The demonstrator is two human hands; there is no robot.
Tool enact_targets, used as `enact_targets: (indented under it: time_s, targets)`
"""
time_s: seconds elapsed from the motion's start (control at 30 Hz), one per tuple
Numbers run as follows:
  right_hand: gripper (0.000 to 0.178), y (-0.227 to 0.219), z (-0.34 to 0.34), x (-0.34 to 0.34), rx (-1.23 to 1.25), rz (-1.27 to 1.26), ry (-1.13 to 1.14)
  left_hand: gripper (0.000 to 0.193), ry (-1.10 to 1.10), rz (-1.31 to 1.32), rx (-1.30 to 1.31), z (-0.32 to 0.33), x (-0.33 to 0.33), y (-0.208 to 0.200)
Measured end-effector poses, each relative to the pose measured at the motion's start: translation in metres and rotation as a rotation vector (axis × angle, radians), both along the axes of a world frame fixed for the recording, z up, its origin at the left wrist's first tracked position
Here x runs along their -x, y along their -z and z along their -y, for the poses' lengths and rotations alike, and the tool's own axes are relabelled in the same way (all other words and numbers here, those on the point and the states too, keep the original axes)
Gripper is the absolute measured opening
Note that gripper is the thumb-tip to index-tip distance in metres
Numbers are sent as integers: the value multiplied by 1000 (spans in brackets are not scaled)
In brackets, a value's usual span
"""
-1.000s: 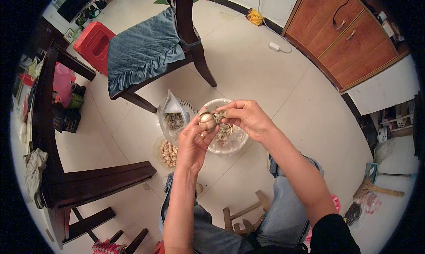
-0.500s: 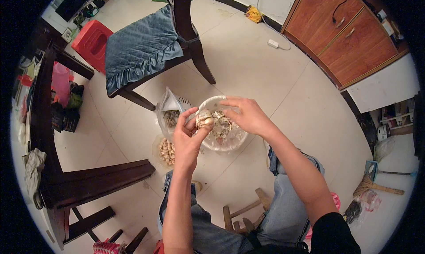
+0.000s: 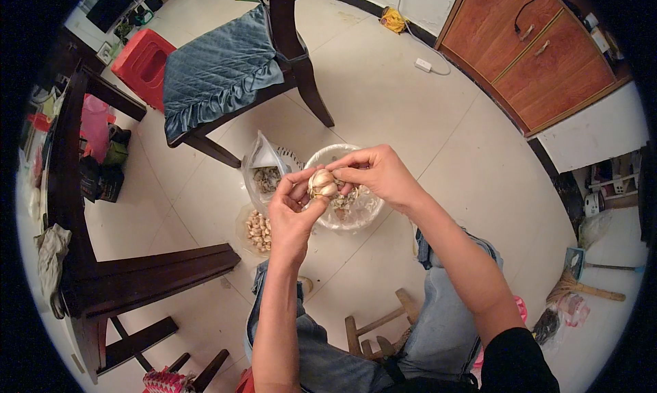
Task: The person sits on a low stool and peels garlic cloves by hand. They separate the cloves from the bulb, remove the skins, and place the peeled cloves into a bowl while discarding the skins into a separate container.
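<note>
Between my hands is a garlic bulb (image 3: 321, 183), pale with its cloves showing. My left hand (image 3: 293, 205) is closed around it from the left, thumb below and fingers behind. My right hand (image 3: 373, 174) pinches at the bulb's upper right side with thumb and forefinger. Beneath them stands a white bin (image 3: 373, 222) lined with clear plastic, with papery garlic skins (image 3: 345, 203) inside. Left of the bin, a clear plastic bag (image 3: 253, 161) holds more greyish garlic pieces. Nearer me, loose garlic cloves (image 3: 259, 232) fill a shallow see-through container.
A dark wooden chair with a blue quilted cushion (image 3: 215, 78) stands beyond the bag, a red plastic stool (image 3: 142, 64) behind it. A dark table leg (image 3: 164, 273) juts in from the left. A small wooden stool (image 3: 383, 324) is between my legs. A wooden cabinet (image 3: 530, 44) stands far right.
My right hand has moved left and down from over the bin and now touches the garlic bulb. In my left hand the bulb has turned, showing more of its cloves.
</note>
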State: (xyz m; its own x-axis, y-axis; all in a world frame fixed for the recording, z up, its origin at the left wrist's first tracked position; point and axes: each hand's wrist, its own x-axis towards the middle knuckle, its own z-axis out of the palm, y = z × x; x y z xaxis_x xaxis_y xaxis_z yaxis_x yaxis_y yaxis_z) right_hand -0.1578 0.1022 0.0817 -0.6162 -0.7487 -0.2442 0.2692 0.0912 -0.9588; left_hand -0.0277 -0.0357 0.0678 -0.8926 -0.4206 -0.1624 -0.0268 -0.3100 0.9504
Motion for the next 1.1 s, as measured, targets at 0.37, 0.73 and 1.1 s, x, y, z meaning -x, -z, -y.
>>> enact_targets:
  time_s: [0.37,0.73,1.1]
  targets:
    - [22,21,-7,13,-335,-397,-6,43,-103,33,-271,-4,0,-6]
    - [39,-6,-2,-6,-5,198,-162,46,-125,13,164,-9,-2,6]
    - [35,-9,-9,-3,29,14,-115,29,-59,24,245,-2,-1,-1]
